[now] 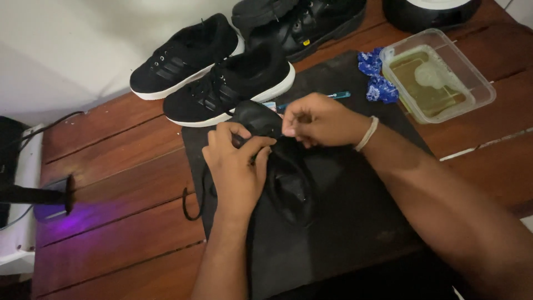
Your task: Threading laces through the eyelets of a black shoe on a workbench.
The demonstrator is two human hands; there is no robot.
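A black shoe (286, 178) lies on a dark mat (344, 222) in the middle of a wooden table. My left hand (236, 166) grips the shoe's upper near the lace area, thumb and fingers pinched around it. My right hand (319, 119), with a pale band on the wrist, pinches something small at the shoe's top, likely the lace. A black lace (191, 203) loops off the mat's left edge.
Two black sneakers with white soles (183, 55) (233, 86) and a black shoe (311, 22) stand behind. A clear tub of yellowish liquid (438, 75), a blue cloth (377, 78) and a teal-handled tool (333, 96) lie at right. A violet light glows at left (55, 214).
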